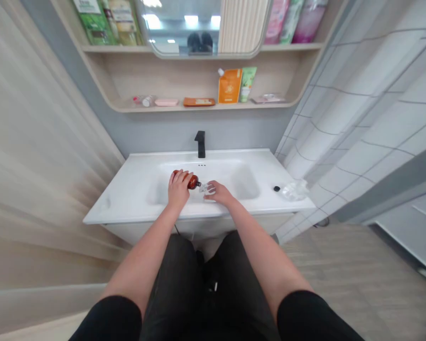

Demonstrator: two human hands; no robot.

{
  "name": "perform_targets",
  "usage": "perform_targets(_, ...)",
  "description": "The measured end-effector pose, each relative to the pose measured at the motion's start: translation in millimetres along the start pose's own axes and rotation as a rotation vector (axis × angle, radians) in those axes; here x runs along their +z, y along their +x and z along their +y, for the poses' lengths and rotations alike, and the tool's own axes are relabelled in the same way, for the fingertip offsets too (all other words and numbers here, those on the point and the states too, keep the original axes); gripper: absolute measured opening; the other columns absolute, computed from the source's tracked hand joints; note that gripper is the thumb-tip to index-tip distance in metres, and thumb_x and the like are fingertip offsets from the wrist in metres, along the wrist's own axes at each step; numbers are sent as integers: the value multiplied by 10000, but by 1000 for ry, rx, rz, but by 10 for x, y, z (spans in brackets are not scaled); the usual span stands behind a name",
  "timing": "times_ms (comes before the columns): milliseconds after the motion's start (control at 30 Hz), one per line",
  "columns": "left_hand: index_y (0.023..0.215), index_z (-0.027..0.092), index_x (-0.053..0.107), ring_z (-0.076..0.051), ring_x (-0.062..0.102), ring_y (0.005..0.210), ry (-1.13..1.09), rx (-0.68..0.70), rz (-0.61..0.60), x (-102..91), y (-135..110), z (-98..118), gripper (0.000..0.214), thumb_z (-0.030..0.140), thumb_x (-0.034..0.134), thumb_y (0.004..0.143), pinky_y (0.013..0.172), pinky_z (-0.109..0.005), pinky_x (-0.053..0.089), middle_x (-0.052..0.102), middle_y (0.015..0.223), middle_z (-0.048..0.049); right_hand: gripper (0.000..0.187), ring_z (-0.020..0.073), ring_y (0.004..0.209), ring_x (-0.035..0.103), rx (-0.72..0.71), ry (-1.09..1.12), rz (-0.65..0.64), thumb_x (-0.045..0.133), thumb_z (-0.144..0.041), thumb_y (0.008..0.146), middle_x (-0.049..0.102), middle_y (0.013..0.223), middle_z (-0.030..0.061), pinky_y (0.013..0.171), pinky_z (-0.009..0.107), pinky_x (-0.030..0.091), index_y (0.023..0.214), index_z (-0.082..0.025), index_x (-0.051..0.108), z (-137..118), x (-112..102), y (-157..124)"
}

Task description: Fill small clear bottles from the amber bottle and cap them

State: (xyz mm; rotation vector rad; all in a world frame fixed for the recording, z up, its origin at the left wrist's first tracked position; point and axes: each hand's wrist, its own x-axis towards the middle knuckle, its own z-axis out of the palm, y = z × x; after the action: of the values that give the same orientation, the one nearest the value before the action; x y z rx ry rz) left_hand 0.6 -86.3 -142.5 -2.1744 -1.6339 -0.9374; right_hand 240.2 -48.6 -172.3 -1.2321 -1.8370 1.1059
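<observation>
While in the left hand point(179, 187), the black-capped amber bottle point(192, 182) lies sideways

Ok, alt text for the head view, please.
Over a white ceramic sink, the left hand grips an amber bottle lying on its side, its black-collared neck pointing toward a small clear object beside the right hand. A matte black faucet stands behind the basin.
</observation>
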Motion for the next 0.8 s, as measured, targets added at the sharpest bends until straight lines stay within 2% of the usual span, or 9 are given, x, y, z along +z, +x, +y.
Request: perform_targets(800,1528,273,644,-312,434,1594,-23,1,-21,-58,-2,55,630,87,490,946,1385,-584,198,630,1587,-90,670,224,998,759,-2,-2,-4,989,-275,641,772,1160,49,935,390,606,1211,-254,638,-25,-11,-16)
